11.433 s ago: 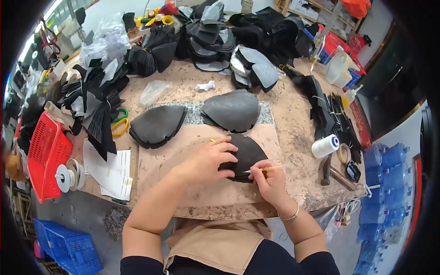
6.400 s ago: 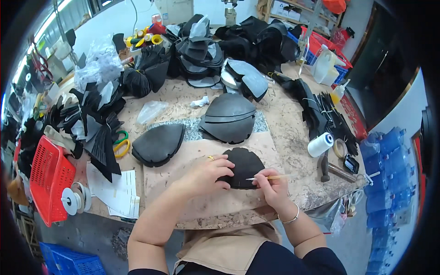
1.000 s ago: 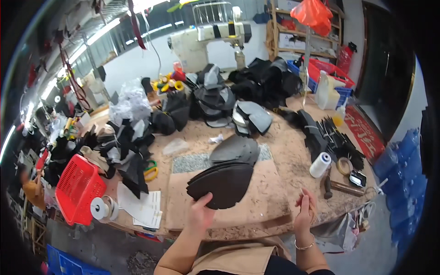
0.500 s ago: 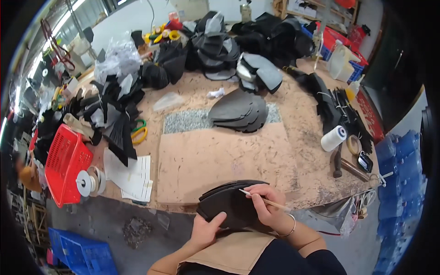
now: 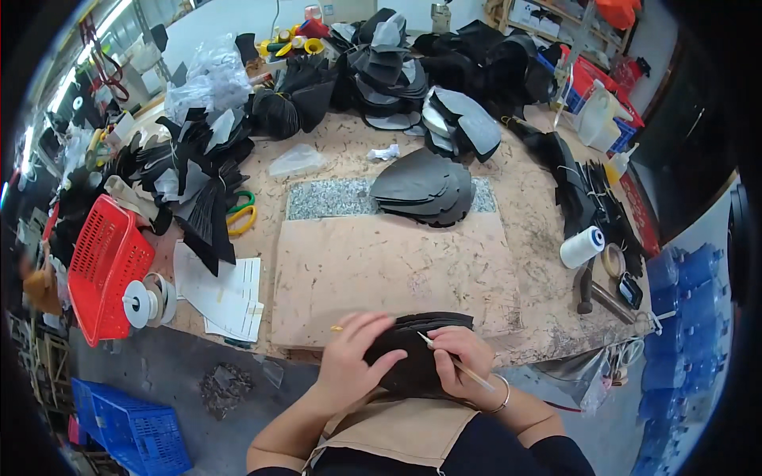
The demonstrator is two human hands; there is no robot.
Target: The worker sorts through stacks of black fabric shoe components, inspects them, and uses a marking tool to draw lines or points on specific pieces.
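Note:
A stack of black, curved fabric pieces point(image 5: 409, 366) sits against my apron at the table's front edge, its layers fanned at the far side. My left hand point(image 5: 352, 361) lies over the stack's left part, fingers stretched out and thumb spread apart. I cannot see whether its fingertips press on the pieces. Between the fingers of my right hand point(image 5: 463, 353) is a slim, pale pen-like tool point(image 5: 478, 377), its pointed tip close to the top piece. Farther off, a fanned pile of dark grey curved pieces point(image 5: 425, 189) rests on a speckled slab point(image 5: 329, 198).
A pale board point(image 5: 389, 266) lies before me. Leftward are scissors point(image 5: 242, 220), paper patterns point(image 5: 226, 297), a spool point(image 5: 141, 303) and a red basket point(image 5: 107, 274). On the right are a thread cone point(image 5: 582, 247) and a hammer point(image 5: 585, 289). Black pieces heap up behind.
My left hand has gone from gripping the stack's near left edge to lying spread over its left part. The tool stays in my right hand, its tip slightly lower. The view has shifted a little.

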